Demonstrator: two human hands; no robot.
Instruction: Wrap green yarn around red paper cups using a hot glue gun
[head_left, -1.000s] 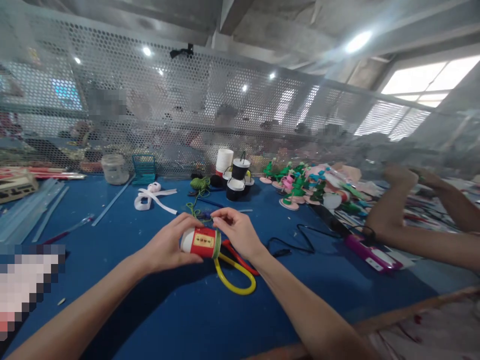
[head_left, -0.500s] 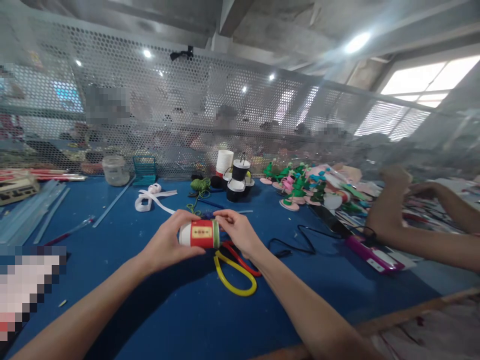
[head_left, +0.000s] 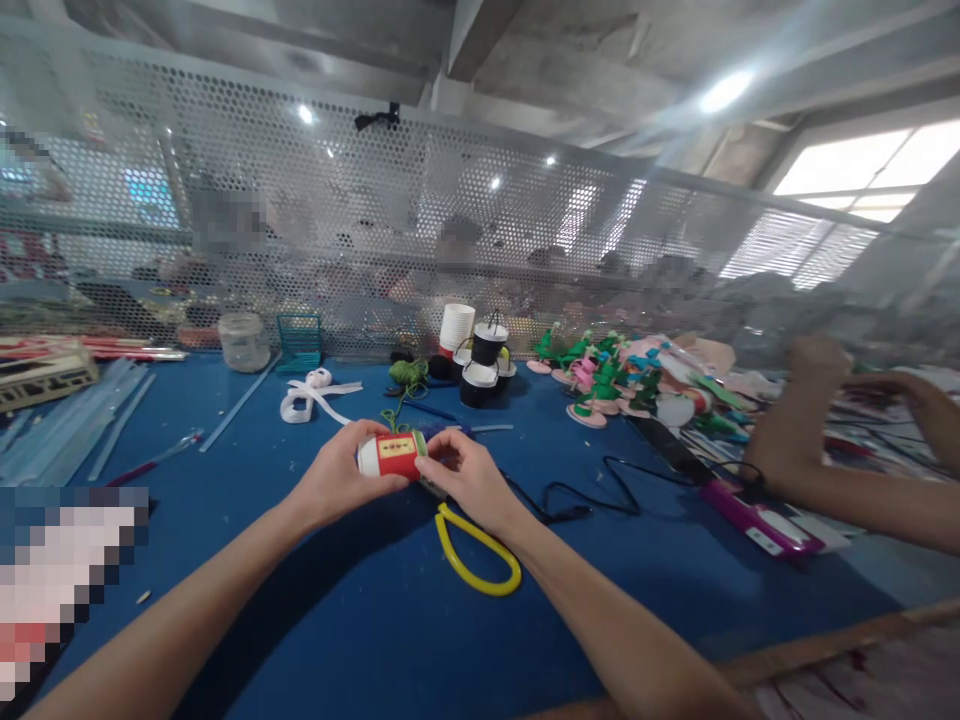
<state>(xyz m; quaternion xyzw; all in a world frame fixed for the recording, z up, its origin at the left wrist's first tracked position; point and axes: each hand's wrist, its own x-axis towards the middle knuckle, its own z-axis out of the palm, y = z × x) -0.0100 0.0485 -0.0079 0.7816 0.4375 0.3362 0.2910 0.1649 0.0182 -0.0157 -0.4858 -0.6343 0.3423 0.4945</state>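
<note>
My left hand (head_left: 339, 478) is wrapped round a small white paper cup (head_left: 394, 455) lying on its side in the air, with a red band, a yellow label and a green rim. The cup's rim end points right, toward my right hand (head_left: 469, 480). That hand's thumb presses on the rim, while its curled fingers are partly hidden behind. A yellow loop (head_left: 484, 588) lies on the table just below my right hand. Green yarn (head_left: 409, 375) sits in a loose ball beyond the cup, near a white ribbon (head_left: 319, 385).
Black mini buckets (head_left: 478, 382) and stacked white cups (head_left: 456, 325) stand at the back, beside small green tree ornaments (head_left: 604, 380). A purple power strip (head_left: 761, 520) with a black cable lies right, near a co-worker's arm (head_left: 847, 495). Clear plastic strips (head_left: 97, 420) lie left.
The cup has tilted slightly, and my right thumb has come onto its rim. A red loop seen beside the yellow one is now out of sight. The view has shifted a little.
</note>
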